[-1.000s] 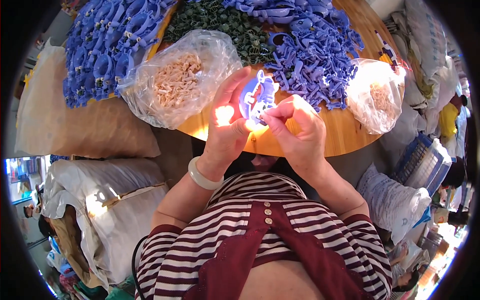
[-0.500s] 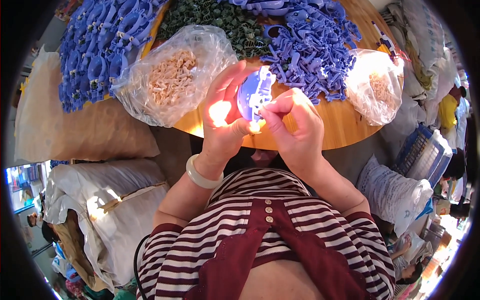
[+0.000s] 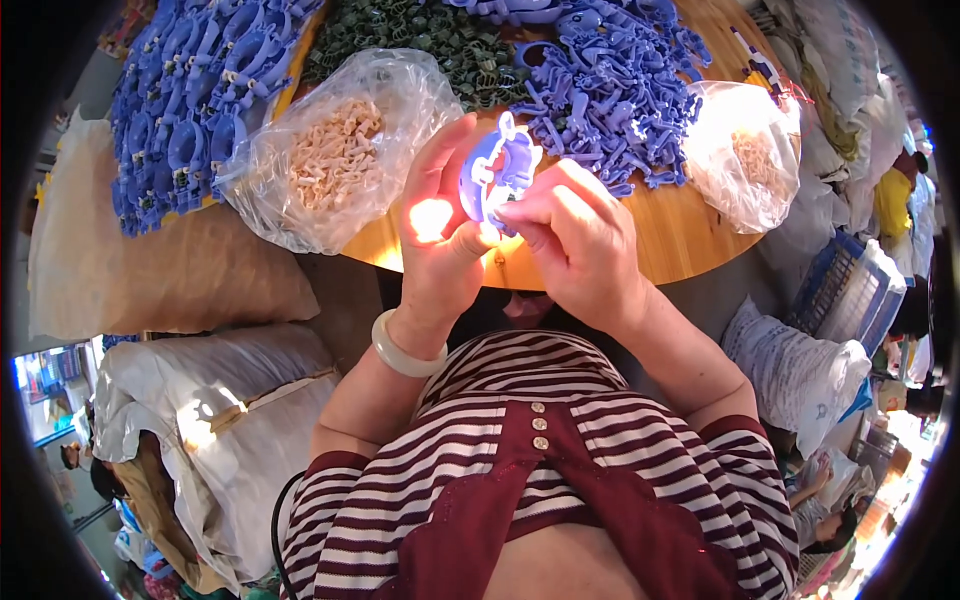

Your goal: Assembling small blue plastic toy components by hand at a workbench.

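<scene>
In bright sunlight over the table's near edge, my left hand (image 3: 438, 235) holds a curved blue-purple plastic piece (image 3: 472, 178) between thumb and fingers. The piece looks like a hollow shell with a jagged, openwork edge on its right side. My right hand (image 3: 585, 240) is closed in a pinch, its thumb and forefinger against the lower right of that piece. Whatever lies between those fingertips is too small and overexposed to make out.
Beyond my hands, the round wooden table (image 3: 690, 240) bears a heap of blue-purple parts (image 3: 600, 110), dark green parts (image 3: 420, 45) and assembled blue pieces (image 3: 190, 110). Clear bags hold small pale parts (image 3: 335, 150) and more pale bits (image 3: 755, 160). Sacks (image 3: 170, 270) and a blue crate (image 3: 835, 285) flank me.
My left hand has turned the plastic piece so its openwork side shows more. Both hands have shifted slightly left, and my right fingers stay pinched at its lower edge.
</scene>
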Motion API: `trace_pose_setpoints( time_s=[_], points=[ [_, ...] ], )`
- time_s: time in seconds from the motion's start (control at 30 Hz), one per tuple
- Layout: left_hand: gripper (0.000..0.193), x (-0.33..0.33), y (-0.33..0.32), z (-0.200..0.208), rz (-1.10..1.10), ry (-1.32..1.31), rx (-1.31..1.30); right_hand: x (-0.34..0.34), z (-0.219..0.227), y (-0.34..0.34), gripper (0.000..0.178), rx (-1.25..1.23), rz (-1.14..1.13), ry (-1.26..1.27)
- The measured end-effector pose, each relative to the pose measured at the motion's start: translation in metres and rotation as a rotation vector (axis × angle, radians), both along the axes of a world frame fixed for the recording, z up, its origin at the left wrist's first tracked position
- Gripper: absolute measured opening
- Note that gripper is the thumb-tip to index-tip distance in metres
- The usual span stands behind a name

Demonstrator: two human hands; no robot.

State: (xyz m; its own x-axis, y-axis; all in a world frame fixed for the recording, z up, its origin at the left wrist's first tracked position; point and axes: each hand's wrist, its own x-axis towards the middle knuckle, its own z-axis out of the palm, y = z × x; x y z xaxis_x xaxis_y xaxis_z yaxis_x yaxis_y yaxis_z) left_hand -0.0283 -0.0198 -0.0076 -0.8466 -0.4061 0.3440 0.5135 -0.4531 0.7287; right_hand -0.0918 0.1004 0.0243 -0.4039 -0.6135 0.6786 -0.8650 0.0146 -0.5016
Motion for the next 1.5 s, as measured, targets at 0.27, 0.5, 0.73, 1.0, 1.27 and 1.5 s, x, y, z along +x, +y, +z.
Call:
trace_pose_setpoints(
  time_s=[0.27,0.5,0.73,1.0,1.27,1.5],
  points=[
    [0.087,0.002,0.006,0.006,-0.010,-0.013,0.025,0.011,0.002,0.003,0.011,0.003,-0.091,-0.439],
    [0.085,0.006,0.008,0.013,-0.094,-0.031,0.096,0.010,0.000,0.010,0.013,-0.082,-0.031,-0.045],
    [0.084,0.019,0.009,0.017,-0.114,-0.059,0.136,0.025,0.011,0.022,0.011,-0.129,-0.010,-0.365],
    [0.086,0.036,0.015,0.016,-0.141,0.091,0.047,0.049,0.020,0.029,0.012,-0.051,-0.095,-0.019],
    [0.084,0.042,0.019,0.018,-0.161,0.132,0.056,0.055,0.018,0.030,0.013,-0.069,-0.043,-0.288],
    [0.076,0.041,0.023,0.019,-0.241,0.036,0.120,0.049,0.025,0.046,0.009,-0.080,0.009,-0.472]
  ],
)
